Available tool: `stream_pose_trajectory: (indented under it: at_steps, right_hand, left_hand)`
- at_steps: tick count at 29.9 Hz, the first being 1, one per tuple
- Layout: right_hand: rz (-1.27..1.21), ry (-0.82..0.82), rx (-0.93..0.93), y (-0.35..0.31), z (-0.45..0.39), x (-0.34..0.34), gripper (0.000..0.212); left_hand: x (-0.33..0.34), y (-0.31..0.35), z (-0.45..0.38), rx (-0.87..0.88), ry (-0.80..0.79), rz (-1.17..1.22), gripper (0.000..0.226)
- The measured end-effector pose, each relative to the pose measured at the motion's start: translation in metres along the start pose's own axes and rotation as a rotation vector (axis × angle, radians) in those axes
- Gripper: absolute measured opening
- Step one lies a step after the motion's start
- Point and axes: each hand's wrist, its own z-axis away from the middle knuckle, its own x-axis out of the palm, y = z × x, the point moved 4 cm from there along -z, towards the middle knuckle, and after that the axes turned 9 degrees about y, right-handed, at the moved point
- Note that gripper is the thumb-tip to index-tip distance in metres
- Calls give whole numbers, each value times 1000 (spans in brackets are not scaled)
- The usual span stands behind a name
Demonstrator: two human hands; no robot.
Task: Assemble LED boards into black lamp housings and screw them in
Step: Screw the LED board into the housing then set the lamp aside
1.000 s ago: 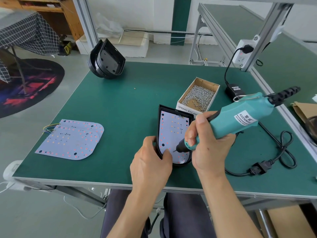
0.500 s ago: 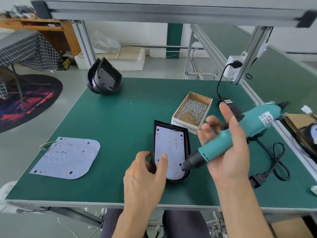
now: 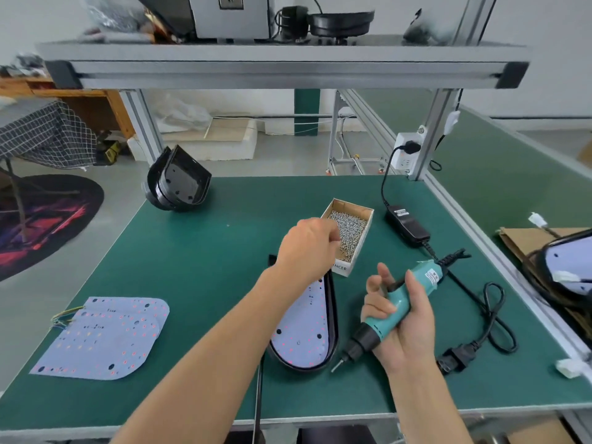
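Note:
A black lamp housing lies on the green mat with a pale LED board seated inside it. My left hand reaches over the housing into the cardboard box of screws, fingertips pinched together among the screws. To the right of the housing, my right hand grips a teal electric screwdriver. Its bit points down-left, just off the housing's near right edge.
Spare LED boards with wires lie at the near left. Empty black housings stand stacked at the far left. A power adapter and looped cable lie to the right. Another lamp sits on the neighbouring bench. A shelf hangs overhead.
My left hand has left the housing and reached forward into the screw box. My right hand has lifted the screwdriver off the board and drawn it to the right.

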Motion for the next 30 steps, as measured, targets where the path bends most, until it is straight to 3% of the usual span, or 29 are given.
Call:
stream_pose_trajectory:
  at_steps: [6, 12, 15, 21, 25, 30]
  right_hand:
    - [51, 51, -16, 5, -3, 0, 33]
    - [49, 48, -33, 6, -5, -1, 31]
    - [50, 52, -37, 7, -6, -1, 30]
    - [58, 53, -46, 6, -5, -1, 29]
    - [64, 48, -53, 6, -5, 0, 29]
    - [50, 35, -50, 6, -3, 1, 26]
  left_hand:
    - [53, 1, -46, 42, -244, -273, 24]
    - [71, -5, -54, 35, -246, -369, 13]
    - [73, -6, -57, 29, -235, -386, 28]
    - [77, -8, -58, 35, -256, -363, 16]
    - [61, -6, -55, 24, -166, -224, 4]
    - [16, -4, -18, -92, 17, 278, 10]
